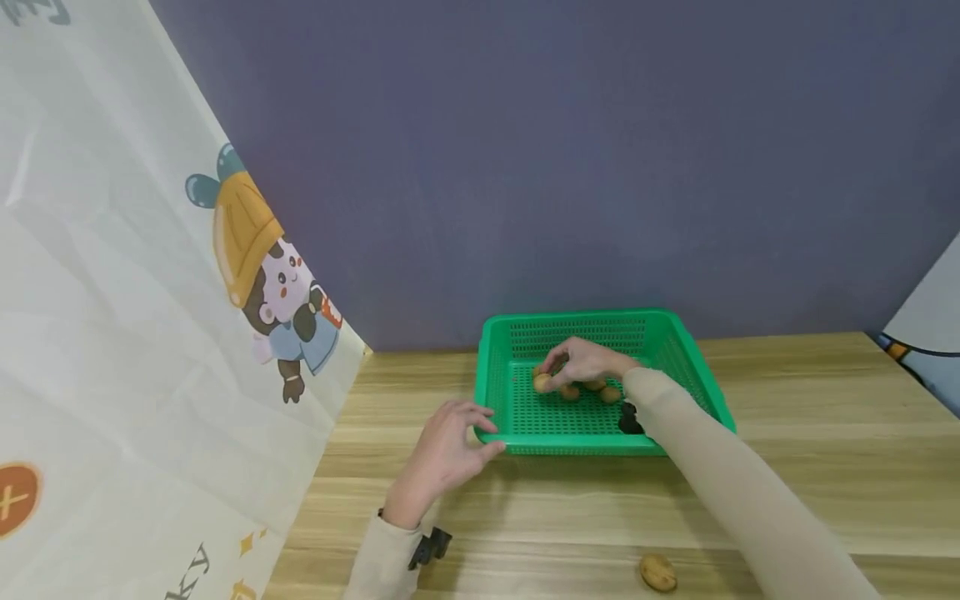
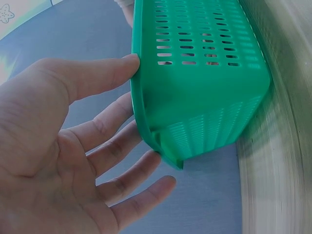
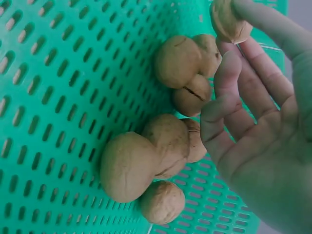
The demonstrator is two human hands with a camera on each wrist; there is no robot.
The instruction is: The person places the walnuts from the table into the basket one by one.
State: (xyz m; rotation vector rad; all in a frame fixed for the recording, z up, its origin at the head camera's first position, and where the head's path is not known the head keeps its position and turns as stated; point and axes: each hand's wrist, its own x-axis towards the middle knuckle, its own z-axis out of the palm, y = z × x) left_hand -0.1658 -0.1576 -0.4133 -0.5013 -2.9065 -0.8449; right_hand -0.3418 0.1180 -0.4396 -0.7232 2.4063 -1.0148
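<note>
A green perforated plastic basket (image 1: 491, 375) stands on the wooden table with several walnuts (image 3: 128, 165) inside. My right hand (image 1: 585, 360) reaches into it and pinches a walnut (image 3: 229, 22) between thumb and fingers, above the basket's floor. Grouped walnuts (image 1: 611, 394) lie below and beside that hand. At the basket's near left corner is my left hand (image 1: 450, 446). The left wrist view has its thumb (image 2: 112, 73) touching the rim (image 2: 139, 83), while the other fingers, spread and loosely bent, reach along the corner.
One loose walnut (image 1: 657, 573) lies on the wooden table (image 1: 540, 517) near the front edge of view. A dark blue-grey panel (image 1: 562, 167) rises right behind the basket. To the left hangs a white printed sheet (image 1: 112, 292) with a cartoon figure.
</note>
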